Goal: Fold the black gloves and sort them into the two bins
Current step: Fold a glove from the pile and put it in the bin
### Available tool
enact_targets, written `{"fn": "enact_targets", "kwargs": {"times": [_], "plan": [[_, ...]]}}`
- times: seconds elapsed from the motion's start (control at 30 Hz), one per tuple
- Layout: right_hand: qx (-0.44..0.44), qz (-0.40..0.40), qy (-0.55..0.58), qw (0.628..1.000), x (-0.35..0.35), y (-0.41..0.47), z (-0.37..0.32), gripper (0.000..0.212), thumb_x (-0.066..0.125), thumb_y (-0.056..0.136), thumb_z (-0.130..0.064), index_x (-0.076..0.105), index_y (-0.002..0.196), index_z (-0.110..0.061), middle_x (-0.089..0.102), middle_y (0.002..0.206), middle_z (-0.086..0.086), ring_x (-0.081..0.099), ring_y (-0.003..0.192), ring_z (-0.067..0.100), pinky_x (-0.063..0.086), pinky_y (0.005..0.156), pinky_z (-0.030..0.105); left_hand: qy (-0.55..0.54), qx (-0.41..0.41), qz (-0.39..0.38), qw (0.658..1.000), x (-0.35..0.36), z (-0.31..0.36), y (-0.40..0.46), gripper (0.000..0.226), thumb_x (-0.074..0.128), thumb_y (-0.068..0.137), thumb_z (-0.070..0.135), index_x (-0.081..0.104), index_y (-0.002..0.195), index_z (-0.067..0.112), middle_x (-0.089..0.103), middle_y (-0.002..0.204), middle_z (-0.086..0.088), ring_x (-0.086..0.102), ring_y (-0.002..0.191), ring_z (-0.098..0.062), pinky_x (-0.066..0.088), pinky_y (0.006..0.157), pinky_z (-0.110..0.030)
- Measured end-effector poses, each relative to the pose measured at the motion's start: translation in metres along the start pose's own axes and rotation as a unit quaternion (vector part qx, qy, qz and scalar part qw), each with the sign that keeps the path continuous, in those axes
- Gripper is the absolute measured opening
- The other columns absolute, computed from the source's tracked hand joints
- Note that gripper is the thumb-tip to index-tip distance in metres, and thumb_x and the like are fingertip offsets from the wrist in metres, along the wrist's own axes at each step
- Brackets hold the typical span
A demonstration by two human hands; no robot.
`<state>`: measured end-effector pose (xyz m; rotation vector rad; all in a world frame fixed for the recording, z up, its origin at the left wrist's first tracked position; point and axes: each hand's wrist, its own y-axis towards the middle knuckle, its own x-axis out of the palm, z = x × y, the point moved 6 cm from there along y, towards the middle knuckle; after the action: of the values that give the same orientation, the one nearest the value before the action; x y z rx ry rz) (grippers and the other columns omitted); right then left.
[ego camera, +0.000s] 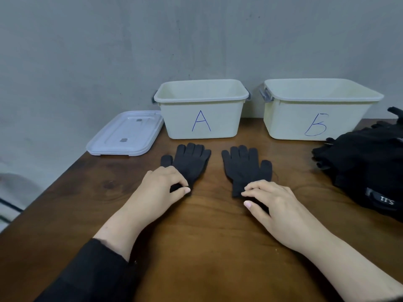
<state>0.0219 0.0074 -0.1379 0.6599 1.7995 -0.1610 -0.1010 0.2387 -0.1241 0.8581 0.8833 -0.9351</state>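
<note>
Two black knit gloves lie flat on the wooden table, fingers pointing away from me. My left hand pinches the cuff of the left glove between thumb and curled fingers. My right hand pinches the cuff of the right glove. Behind them stand two cream bins, bin A on the left and bin B on the right. No glove shows inside either bin from this angle.
A pile of black gloves lies at the table's right edge. A clear plastic lid rests at the far left corner, partly over the edge. A grey wall stands right behind the bins. The wooden table stretches toward me.
</note>
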Motion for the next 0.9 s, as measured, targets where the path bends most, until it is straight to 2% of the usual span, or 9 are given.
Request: {"fn": "enact_targets", "kwargs": {"times": [0.13,0.27,0.37,0.47,0.57,0.67,0.73,0.8,0.9], "plan": [[0.003,0.007,0.017,1.0,-0.001,0.002,-0.001,0.035,0.043,0.103,-0.046,0.06,0.132,-0.038,0.051,0.132,-0.027,0.04,0.126,-0.007,0.025,0.118,0.027,-0.047,-0.049,0.027,0.997,-0.001,-0.003,-0.001,0.008,0.059,0.096,0.037,0.065,0.091,0.035,0.061,0.096,0.018,0.053,0.097,0.0,0.04,0.097,-0.037],[0.027,0.021,0.071,0.997,-0.002,0.004,0.001,0.033,0.046,0.102,-0.046,0.06,0.132,-0.038,0.053,0.126,-0.031,0.042,0.118,-0.012,0.032,0.115,0.029,-0.169,-0.113,0.138,0.969,-0.025,0.004,0.01,0.012,0.057,0.098,0.035,0.064,0.089,0.032,0.064,0.086,0.016,0.057,0.083,0.005,0.04,0.069,-0.02],[0.057,0.118,0.142,0.981,-0.013,0.008,0.006,0.032,0.049,0.101,-0.044,0.061,0.131,-0.038,0.058,0.122,-0.029,0.052,0.117,-0.004,0.042,0.103,0.023,-0.21,-0.109,0.182,0.954,-0.037,0.023,0.033,0.014,0.058,0.098,0.033,0.065,0.088,0.026,0.062,0.076,0.014,0.054,0.072,0.007,0.037,0.063,-0.014],[0.087,0.212,0.218,0.949,-0.024,0.015,0.009,0.029,0.054,0.101,-0.038,0.066,0.127,-0.033,0.063,0.117,-0.03,0.054,0.117,-0.009,0.044,0.096,0.01,-0.207,-0.071,0.179,0.959,-0.037,0.055,0.057,0.015,0.058,0.097,0.034,0.066,0.089,0.024,0.061,0.076,0.016,0.055,0.074,0.005,0.038,0.065,-0.019],[0.101,0.219,0.317,0.917,-0.027,0.027,0.006,0.035,0.053,0.101,-0.041,0.066,0.131,-0.029,0.066,0.12,-0.026,0.057,0.116,-0.012,0.043,0.094,0.004,-0.217,-0.047,0.164,0.961,-0.026,0.089,0.076,0.015,0.059,0.097,0.034,0.067,0.088,0.025,0.068,0.083,0.013,0.061,0.083,-0.001,0.045,0.07,-0.022],[0.096,0.206,0.398,0.889,-0.029,0.037,0.003,0.028,0.05,0.103,-0.039,0.067,0.125,-0.036,0.072,0.113,-0.024,0.064,0.11,-0.005,0.049,0.091,0.01,-0.314,-0.055,0.095,0.943,-0.002,0.112,0.085,0.02,0.054,0.099,0.032,0.072,0.093,0.027,0.074,0.089,0.012,0.068,0.087,-0.003,0.055,0.085,-0.032],[0.105,0.205,0.455,0.86,-0.03,0.04,0.006,0.019,0.057,0.102,-0.03,0.066,0.112,-0.043,0.072,0.104,-0.029,0.066,0.106,-0.007,0.054,0.089,0.015,-0.368,-0.056,0.021,0.928,0.014,0.117,0.084,0.027,0.044,0.104,0.03,0.07,0.112,0.027,0.074,0.104,0.013,0.068,0.097,0.001,0.054,0.096,-0.034],[0.141,0.219,0.494,0.829,-0.027,0.04,0.016,0.019,0.063,0.099,-0.023,0.068,0.109,-0.039,0.074,0.102,-0.026,0.068,0.102,-0.004,0.058,0.088,0.023,-0.397,-0.021,-0.036,0.917,0.022,0.117,0.078,0.032,0.038,0.107,0.03,0.061,0.129,0.025,0.071,0.117,0.009,0.065,0.108,0.001,0.051,0.101,-0.031],[0.22,0.216,0.493,0.814,-0.018,0.039,0.035,0.016,0.062,0.1,-0.021,0.074,0.108,-0.028,0.077,0.099,-0.015,0.071,0.098,0.003,0.06,0.09,0.034,-0.377,0.014,0.013,0.926,0.019,0.103,0.066,0.032,0.037,0.108,0.026,0.057,0.133,0.026,0.072,0.114,0.01,0.066,0.109,-0.003,0.052,0.1,-0.032]]}}
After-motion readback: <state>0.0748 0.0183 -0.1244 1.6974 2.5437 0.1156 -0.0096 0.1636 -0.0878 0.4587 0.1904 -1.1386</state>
